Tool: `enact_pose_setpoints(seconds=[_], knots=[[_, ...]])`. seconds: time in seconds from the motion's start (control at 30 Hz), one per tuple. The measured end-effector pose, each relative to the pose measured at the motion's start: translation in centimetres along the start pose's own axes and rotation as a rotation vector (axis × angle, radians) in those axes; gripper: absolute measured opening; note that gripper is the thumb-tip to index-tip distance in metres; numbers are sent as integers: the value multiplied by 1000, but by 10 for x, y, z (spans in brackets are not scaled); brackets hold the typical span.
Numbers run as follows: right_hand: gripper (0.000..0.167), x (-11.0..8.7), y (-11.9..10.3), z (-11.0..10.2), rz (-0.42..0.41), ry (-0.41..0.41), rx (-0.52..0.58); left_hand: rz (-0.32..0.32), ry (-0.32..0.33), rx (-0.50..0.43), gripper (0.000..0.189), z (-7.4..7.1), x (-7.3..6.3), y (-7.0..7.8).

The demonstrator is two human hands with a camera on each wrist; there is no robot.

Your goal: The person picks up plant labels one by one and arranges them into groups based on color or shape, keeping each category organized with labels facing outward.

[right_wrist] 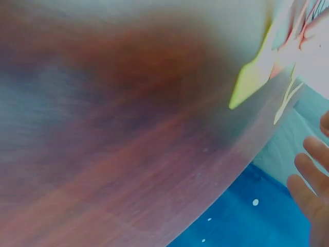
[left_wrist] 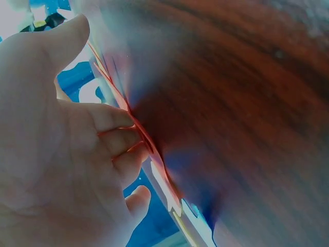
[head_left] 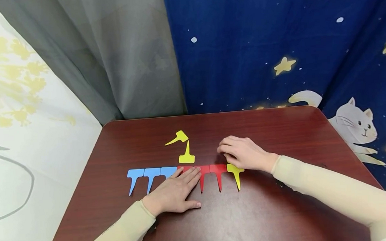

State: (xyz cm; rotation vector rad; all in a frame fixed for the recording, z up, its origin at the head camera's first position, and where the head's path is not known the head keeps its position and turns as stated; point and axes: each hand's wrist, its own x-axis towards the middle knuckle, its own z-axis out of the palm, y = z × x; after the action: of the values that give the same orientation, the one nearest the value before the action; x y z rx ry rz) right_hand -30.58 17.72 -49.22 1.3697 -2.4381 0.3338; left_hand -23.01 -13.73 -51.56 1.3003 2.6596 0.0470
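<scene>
T-shaped plastic plant labels lie in a row on the table: three blue labels [head_left: 152, 172], then red labels [head_left: 218, 168], then one yellow label [head_left: 236, 171] at the right end. My left hand [head_left: 175, 191] rests with extended fingers across the red labels, hiding part of them and the nearest blue one. Just above the row's yellow label hovers my right hand [head_left: 244, 152], fingers loosely bent and nothing seen between them. The right wrist view shows its fingers [right_wrist: 308, 190] apart from the yellow label [right_wrist: 250, 82]. Behind the row, two loose yellow labels [head_left: 186, 157] lie near each other.
The dark reddish-brown table [head_left: 245, 220] has rounded far corners. A grey curtain [head_left: 139, 57] and a blue star-patterned curtain [head_left: 235, 51] hang along its far edge. A white patterned cloth [head_left: 22, 153] hangs at the left.
</scene>
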Motion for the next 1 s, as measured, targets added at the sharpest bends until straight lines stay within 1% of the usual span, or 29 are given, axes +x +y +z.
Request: enact_pose_setpoints(seconds=[0.13,0.23,0.37,0.47,0.57,0.77,0.87,1.0], knots=[[24,21,5,10,0,-58,23,0,-12,-17,91,-1,2,0],[28,36,7,18,-17,-104,43,0,-18,-17,90,-2,3,0],[36,58,8,27,-47,-188,69,-2,-22,-20,90,-4,2,0],[41,76,8,31,-67,-261,67,-4,-24,-29,90,-5,1,0],[47,95,7,34,-90,-334,42,1,-22,-39,89,-5,0,0],[60,127,0,37,-168,-479,-20,15,-3,-15,88,-8,-1,1],[65,137,-6,38,-211,-541,-68,22,4,-7,88,-7,-1,2],[68,143,-16,42,-242,-612,-146,18,-6,-27,88,-7,-3,4]])
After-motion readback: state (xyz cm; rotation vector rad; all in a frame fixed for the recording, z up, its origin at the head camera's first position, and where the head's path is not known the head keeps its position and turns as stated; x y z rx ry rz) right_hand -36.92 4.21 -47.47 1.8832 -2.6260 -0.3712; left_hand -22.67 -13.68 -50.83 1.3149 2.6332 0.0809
